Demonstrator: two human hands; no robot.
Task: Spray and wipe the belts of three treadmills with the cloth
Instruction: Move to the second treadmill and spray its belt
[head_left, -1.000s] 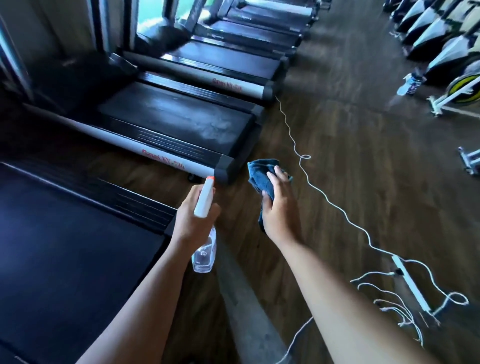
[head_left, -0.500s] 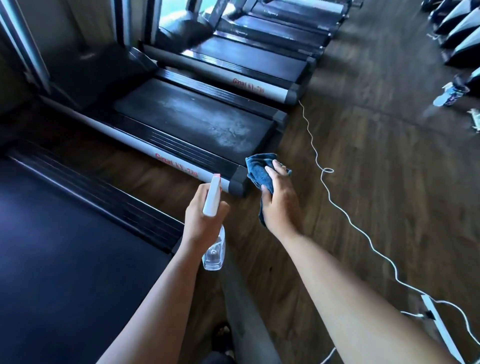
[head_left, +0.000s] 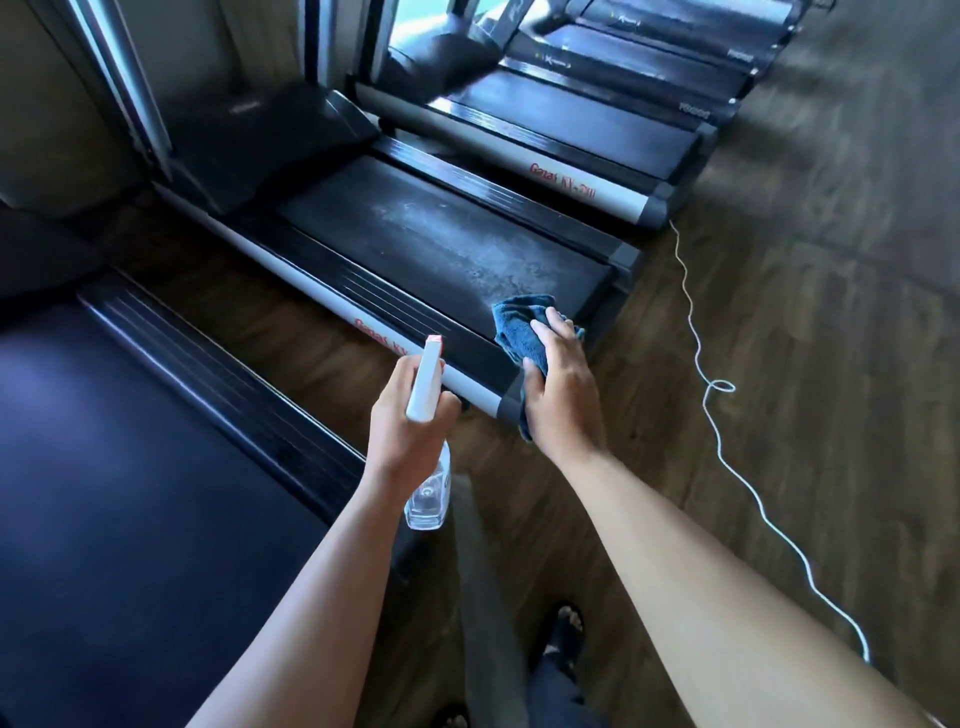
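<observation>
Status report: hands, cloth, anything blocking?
Left hand grips spray bottle. Right hand holds cloth at treadmill belt end. White cord lies aside on floor.

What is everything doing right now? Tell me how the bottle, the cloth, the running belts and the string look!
Spray bottle: upright, gripped by the left hand, nozzle pointing forward.
Blue cloth: bunched up, held by the right hand over the belt's back end.
Middle treadmill belt: covered in pale smudges.
Nearest treadmill belt: dark, no smudges showing.
White cord: lying loose on the wooden floor, with one small loop.
</observation>
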